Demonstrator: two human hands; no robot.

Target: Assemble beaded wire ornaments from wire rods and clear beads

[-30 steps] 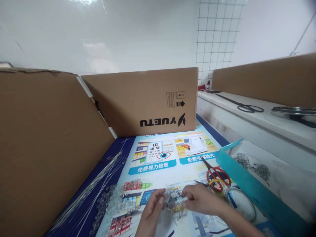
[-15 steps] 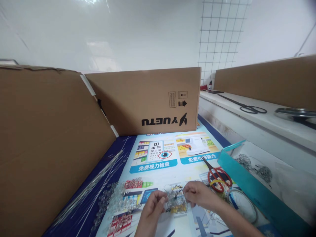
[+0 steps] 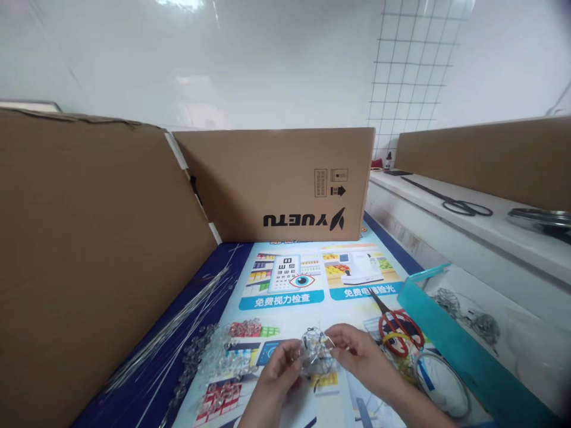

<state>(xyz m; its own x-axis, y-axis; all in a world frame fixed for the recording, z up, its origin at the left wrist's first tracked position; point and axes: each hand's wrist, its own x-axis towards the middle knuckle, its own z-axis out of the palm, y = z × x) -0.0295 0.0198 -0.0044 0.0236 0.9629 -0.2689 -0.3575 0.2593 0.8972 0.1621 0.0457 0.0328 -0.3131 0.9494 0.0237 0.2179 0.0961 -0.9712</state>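
Between my two hands is a small openwork ball of thin wire and clear beads (image 3: 316, 355), above the printed poster. My left hand (image 3: 282, 367) grips its left side with thumb and fingers. At its right side, my right hand (image 3: 350, 351) pinches a thin wire end that juts from the piece; fine detail there is blurred. Loose clear beads (image 3: 223, 356) lie spread on the poster to the left of my left hand. Red-handled scissors (image 3: 397, 327) rest to the right of my right hand, beside a coil of clear line (image 3: 441, 383).
A bundle of thin straight wires (image 3: 173, 333) lies on the blue cloth at left. A teal box (image 3: 473, 356) at right holds wire balls (image 3: 484, 327). Cardboard panels (image 3: 276, 178) stand at the back and left. Black scissors (image 3: 464, 207) lie on the white ledge.
My right hand has turned and its fingers now spread along the wire piece. The piece has been turned and lifted slightly. The whole view has shifted a little.
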